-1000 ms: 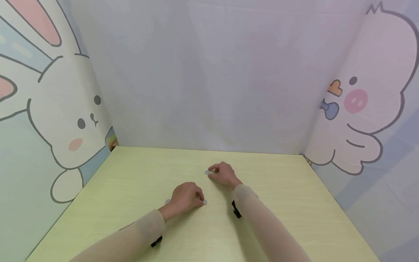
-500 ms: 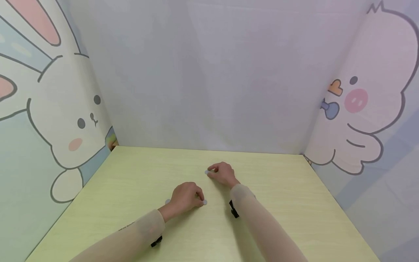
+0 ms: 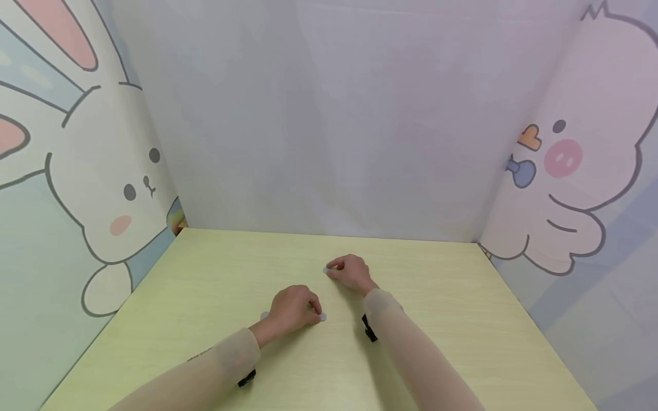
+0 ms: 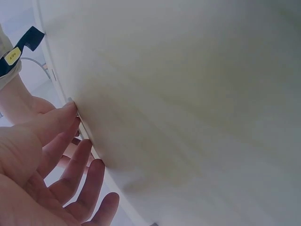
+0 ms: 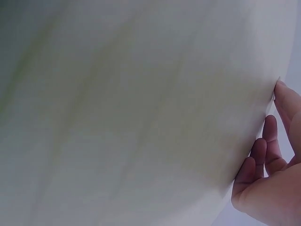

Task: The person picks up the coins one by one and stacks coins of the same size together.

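Observation:
Both hands rest knuckles-up on a pale yellow-green table point(image 3: 452, 319). My left hand point(image 3: 293, 307) has its fingers curled down, and its fingertips pinch a small pale disc point(image 3: 321, 317). In the left wrist view the thin disc edge point(image 4: 86, 133) shows between the thumb and the other fingers. A second small pale disc point(image 3: 264, 315) peeks out beside the left hand's heel. Farther back, my right hand point(image 3: 351, 270) has thumb and forefinger closed on another small pale disc point(image 3: 325, 270). The right wrist view shows only the curled fingers point(image 5: 265, 141) against the table.
Printed screens wall the table in: a rabbit picture point(image 3: 103, 188) on the left, a plain grey panel point(image 3: 329, 125) behind, a chick picture point(image 3: 581, 171) on the right. Both arms wear beige sleeves with black wrist straps point(image 3: 369, 329).

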Available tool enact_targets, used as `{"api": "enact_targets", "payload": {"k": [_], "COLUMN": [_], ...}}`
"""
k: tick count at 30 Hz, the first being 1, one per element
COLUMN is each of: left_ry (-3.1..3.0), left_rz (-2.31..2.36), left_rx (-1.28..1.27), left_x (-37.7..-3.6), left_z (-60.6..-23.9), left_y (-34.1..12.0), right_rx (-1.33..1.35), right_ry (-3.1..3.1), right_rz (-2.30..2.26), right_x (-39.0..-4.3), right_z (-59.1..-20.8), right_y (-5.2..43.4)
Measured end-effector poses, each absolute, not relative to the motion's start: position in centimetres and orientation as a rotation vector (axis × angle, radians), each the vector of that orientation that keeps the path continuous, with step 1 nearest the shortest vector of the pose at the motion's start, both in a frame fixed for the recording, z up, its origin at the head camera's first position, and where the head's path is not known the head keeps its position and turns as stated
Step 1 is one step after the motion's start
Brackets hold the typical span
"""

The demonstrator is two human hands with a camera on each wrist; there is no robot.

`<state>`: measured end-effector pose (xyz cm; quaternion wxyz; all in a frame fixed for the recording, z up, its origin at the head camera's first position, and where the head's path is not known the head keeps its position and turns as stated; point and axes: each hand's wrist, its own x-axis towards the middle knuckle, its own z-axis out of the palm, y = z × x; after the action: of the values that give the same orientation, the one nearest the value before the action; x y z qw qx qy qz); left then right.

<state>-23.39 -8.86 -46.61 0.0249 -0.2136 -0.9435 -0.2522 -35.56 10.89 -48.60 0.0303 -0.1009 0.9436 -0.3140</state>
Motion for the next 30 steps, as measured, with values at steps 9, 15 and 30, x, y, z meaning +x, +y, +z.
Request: {"api": "enact_targets", "payload": {"k": [9,15,30], "left_ry": [-2.918,-2.921,-2.915], "left_rz": [-0.796,-0.802,-0.778], "left_rx": [-0.658,-0.647,-0.654], "left_x": [-23.3,-23.3,-23.2], "left_z": [-46.6,-46.6,-46.4], "left_y": [-8.7,-8.6,-8.7], "right_rx": [-0.352,-0.431,-0.493], "right_ry": [2.884,2.884,2.878], "right_rz": [-0.965,-0.924,-0.857], "right_x": [-35.3,-35.1,-33.7], "right_z": [-48.5,-48.3,-47.8], "right_y": [11.5,12.0,13.5]}}
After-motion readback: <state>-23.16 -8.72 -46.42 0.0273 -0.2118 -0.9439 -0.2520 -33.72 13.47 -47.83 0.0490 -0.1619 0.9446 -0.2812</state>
